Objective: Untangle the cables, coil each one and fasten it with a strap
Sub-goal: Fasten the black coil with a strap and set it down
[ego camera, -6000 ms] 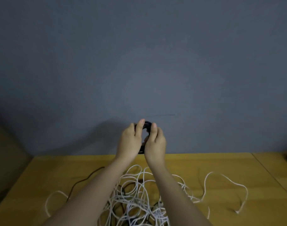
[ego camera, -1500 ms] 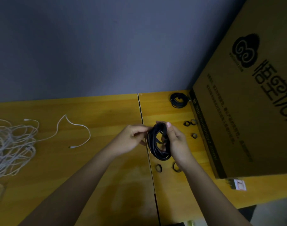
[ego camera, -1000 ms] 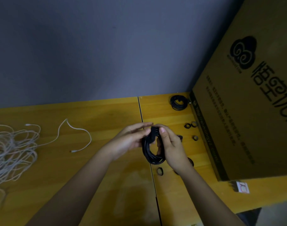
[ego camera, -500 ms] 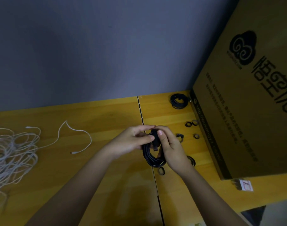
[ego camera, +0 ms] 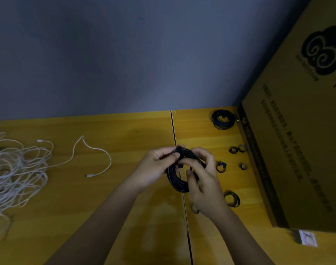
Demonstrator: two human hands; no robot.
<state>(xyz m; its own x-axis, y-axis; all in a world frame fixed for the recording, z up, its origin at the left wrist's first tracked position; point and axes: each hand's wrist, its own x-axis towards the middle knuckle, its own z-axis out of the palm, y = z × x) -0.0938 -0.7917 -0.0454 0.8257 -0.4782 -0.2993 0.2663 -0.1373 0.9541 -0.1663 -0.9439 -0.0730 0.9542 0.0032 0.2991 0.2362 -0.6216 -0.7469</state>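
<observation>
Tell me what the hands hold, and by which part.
Both hold the coiled black cable: left hand pinches its top, at the strap; right hand grips its right side.

Both forearms extend forward and converge at centre. Left hand [ego camera: 156,167]: fingers curled, thumb and forefinger pinching the black coiled cable [ego camera: 177,180] at its top. Right hand [ego camera: 203,180]: fingers curled round the coil's right side, grip closed.

The cardboard box [ego camera: 301,142] at three o'clock bears a dark swirled cloud logo and printed lines, too blurred to read. A small label [ego camera: 307,239] at five o'clock is likewise illegible.
</observation>
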